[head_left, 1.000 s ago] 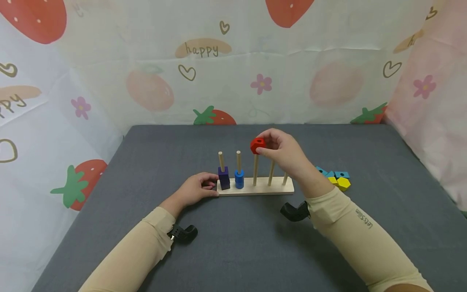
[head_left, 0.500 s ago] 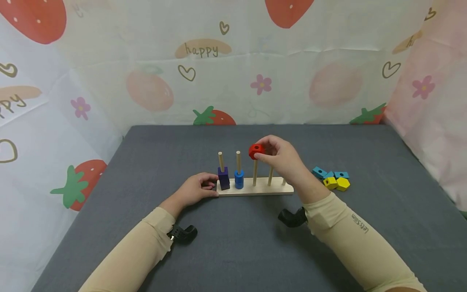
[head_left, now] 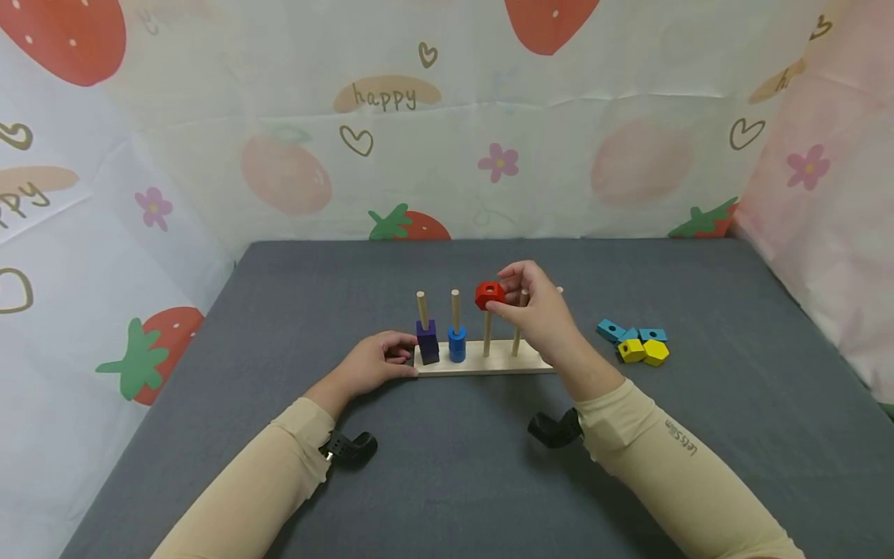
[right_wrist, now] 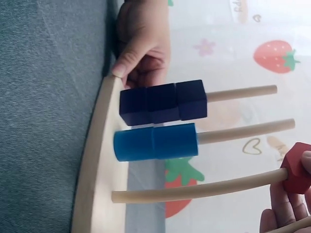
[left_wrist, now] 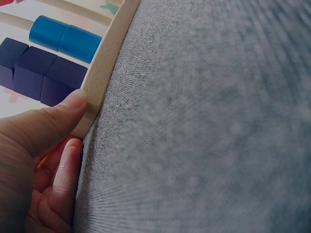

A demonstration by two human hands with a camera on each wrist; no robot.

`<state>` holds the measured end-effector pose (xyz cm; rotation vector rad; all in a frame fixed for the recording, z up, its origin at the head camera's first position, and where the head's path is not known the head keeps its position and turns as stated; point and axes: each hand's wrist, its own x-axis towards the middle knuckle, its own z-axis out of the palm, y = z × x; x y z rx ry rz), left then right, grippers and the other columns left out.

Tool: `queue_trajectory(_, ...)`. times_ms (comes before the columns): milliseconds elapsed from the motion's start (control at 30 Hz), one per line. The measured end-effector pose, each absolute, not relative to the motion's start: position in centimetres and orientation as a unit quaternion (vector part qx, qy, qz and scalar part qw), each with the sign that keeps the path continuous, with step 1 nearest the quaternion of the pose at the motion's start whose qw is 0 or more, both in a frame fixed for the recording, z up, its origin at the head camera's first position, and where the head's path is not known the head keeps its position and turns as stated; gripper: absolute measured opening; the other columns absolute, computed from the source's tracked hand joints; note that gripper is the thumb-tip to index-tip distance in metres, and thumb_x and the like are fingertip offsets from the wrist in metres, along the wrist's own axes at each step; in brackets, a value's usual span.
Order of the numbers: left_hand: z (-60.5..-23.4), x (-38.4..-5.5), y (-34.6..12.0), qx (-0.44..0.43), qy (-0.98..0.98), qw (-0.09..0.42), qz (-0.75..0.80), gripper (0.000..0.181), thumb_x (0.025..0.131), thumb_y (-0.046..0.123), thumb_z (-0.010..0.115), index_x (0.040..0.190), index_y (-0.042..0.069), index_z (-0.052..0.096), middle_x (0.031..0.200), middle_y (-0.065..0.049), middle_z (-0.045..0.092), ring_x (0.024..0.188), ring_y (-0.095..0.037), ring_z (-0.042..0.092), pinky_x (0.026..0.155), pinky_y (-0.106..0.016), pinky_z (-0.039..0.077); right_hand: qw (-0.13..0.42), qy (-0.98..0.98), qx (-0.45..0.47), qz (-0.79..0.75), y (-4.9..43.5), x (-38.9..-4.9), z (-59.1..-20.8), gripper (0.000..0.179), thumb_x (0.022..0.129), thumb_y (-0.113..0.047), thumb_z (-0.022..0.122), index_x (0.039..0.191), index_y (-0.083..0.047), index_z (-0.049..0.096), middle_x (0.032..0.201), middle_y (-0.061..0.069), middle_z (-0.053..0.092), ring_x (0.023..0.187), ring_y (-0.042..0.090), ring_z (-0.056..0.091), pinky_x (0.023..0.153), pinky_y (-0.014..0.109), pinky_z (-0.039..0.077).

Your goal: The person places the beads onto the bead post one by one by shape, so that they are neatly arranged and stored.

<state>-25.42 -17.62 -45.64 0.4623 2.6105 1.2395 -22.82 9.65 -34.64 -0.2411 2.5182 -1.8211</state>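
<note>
A wooden peg stand [head_left: 506,362] has several upright pegs. Three purple cube beads [right_wrist: 163,103] fill the lower part of the first peg. On the second sit two blue cylinder beads [right_wrist: 155,143]. My right hand [head_left: 548,314] pinches a red faceted bead [head_left: 490,294] between thumb and fingers at the top of the third peg [right_wrist: 204,190]; the peg's tip is hidden by the bead. At the stand's left end, my left hand [head_left: 373,361] grips the base, its thumb [left_wrist: 73,102] on the front edge. The right forearm covers the base's right end in the head view.
To the right of the stand lies a small pile of teal blocks [head_left: 653,335] and yellow faceted blocks [head_left: 656,353]. Grey cloth [head_left: 447,481] covers the table. A printed curtain [head_left: 559,140] hangs at the back and sides.
My right hand has lowered the red bead and drawn it slightly left on the third peg. More of the teal and yellow pile shows beside the forearm. The left hand stays in place.
</note>
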Motion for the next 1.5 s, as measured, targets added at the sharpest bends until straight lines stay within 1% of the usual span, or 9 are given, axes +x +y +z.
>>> queue_trajectory(133,-45.7,-25.4,-17.6,0.159,0.888,0.105,0.419,0.048,0.073,0.024,0.078,0.116,0.011,0.06,0.108,-0.003,0.059,0.094,-0.013,0.056,0.083,-0.03,0.047,0.02,0.812,-0.059,-0.581,9.6,-22.7,-35.1,0.036,0.083,-0.012,0.068,0.112,-0.012,0.047,0.104,0.008,0.052,0.092,0.024,0.052,0.082,0.034,0.048)
queue_trajectory(333,-45.7,-25.4,-17.6,0.159,0.889,0.104,0.417,0.048,0.073,0.024,0.078,0.116,0.011,0.06,0.109,-0.003,0.059,0.093,-0.013,0.056,0.083,-0.03,0.047,0.021,0.813,-0.048,-0.58,9.6,-22.7,-35.7,0.03,0.082,-0.013,0.069,0.104,-0.01,0.049,0.098,0.01,0.053,0.086,0.025,0.049,0.074,0.031,0.046)
queue_trajectory(467,-45.7,-25.4,-17.6,0.158,0.887,0.104,0.42,0.048,0.073,0.023,0.078,0.116,0.011,0.06,0.109,-0.003,0.059,0.093,-0.013,0.056,0.083,-0.03,0.047,0.024,0.814,-0.046,-0.579,9.6,-22.8,-35.9,0.028,0.082,-0.014,0.069,0.102,-0.01,0.05,0.097,0.01,0.055,0.085,0.025,0.049,0.073,0.032,0.045)
queue_trajectory(600,-45.7,-25.4,-17.7,0.158,0.888,0.105,0.418,0.048,0.073,0.024,0.078,0.116,0.011,0.06,0.108,-0.003,0.059,0.092,-0.013,0.056,0.083,-0.031,0.047,0.022,0.814,-0.046,-0.578,9.5,-22.8,-36.2,0.029,0.082,-0.014,0.069,0.103,-0.011,0.049,0.1,0.009,0.055,0.088,0.025,0.051,0.075,0.033,0.046)
queue_trajectory(833,-45.6,-25.4,-17.7,0.16,0.889,0.104,0.416,0.048,0.073,0.025,0.077,0.116,0.011,0.06,0.108,-0.003,0.059,0.093,-0.013,0.056,0.083,-0.032,0.047,0.026,0.8,-0.033,-0.598,9.4,-22.7,-36.8,0.032,0.083,-0.013,0.068,0.107,-0.01,0.047,0.106,0.01,0.055,0.094,0.025,0.052,0.084,0.034,0.046)
queue_trajectory(1000,-45.6,-25.4,-17.6,0.16,0.889,0.105,0.417,0.048,0.073,0.026,0.078,0.116,0.011,0.06,0.108,-0.002,0.059,0.093,-0.013,0.056,0.084,-0.032,0.047,0.039,0.805,-0.014,-0.592,9.4,-22.7,-37.7,0.03,0.083,-0.014,0.068,0.105,-0.01,0.048,0.103,0.009,0.054,0.092,0.024,0.049,0.08,0.032,0.045)
queue_trajectory(1267,-45.6,-25.4,-17.6,0.157,0.889,0.108,0.416,0.049,0.073,0.027,0.077,0.116,0.012,0.06,0.108,-0.002,0.059,0.093,-0.013,0.055,0.084,-0.033,0.046,0.049,0.812,-0.005,-0.582,9.3,-22.9,-39.7,0.029,0.081,-0.011,0.069,0.104,-0.008,0.051,0.105,0.01,0.058,0.092,0.024,0.054,0.078,0.033,0.046)
queue_trajectory(1500,-45.7,-25.5,-17.6,0.155,0.889,0.11,0.416,0.049,0.073,0.027,0.077,0.116,0.012,0.06,0.108,-0.002,0.059,0.093,-0.013,0.055,0.084,-0.033,0.046,0.059,0.814,0.014,-0.577,9.2,-23.0,-41.6,0.027,0.079,-0.007,0.07,0.1,-0.007,0.053,0.1,0.011,0.059,0.087,0.023,0.054,0.075,0.032,0.045)
